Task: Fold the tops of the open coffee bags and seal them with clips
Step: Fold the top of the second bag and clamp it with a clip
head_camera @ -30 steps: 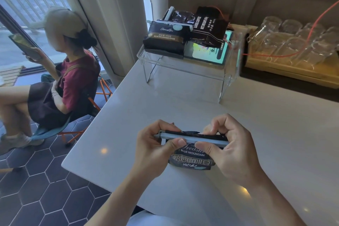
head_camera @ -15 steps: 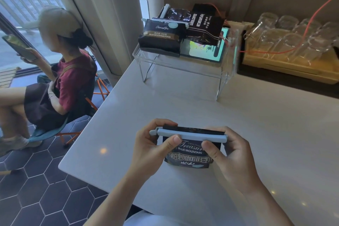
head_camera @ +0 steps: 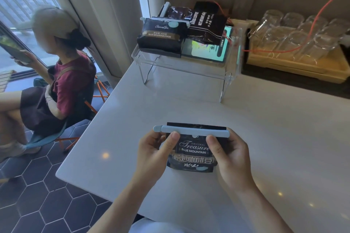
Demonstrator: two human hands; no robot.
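Note:
A small black coffee bag [head_camera: 193,154] stands on the white table [head_camera: 284,147], its folded top held by a long pale-blue clip [head_camera: 191,131]. My left hand [head_camera: 154,154] grips the bag's left side, thumb just under the clip. My right hand [head_camera: 230,157] grips the right side, thumb below the clip's right end. On a clear acrylic stand [head_camera: 189,70] at the back lie a clipped black bag [head_camera: 161,37], a second dark bag [head_camera: 206,22] and a third clipped bag [head_camera: 177,12] behind them.
A lit tablet [head_camera: 208,51] lies on the stand under the bags. A yellow tray [head_camera: 295,62] of upturned glasses sits at the back right, with an orange cable [head_camera: 312,19] over it. A seated person [head_camera: 56,73] with a phone is off the table's left edge.
The bag has gone from tilted flat to upright facing me. My fingers have left the top of the clip and now hold the bag's sides below it.

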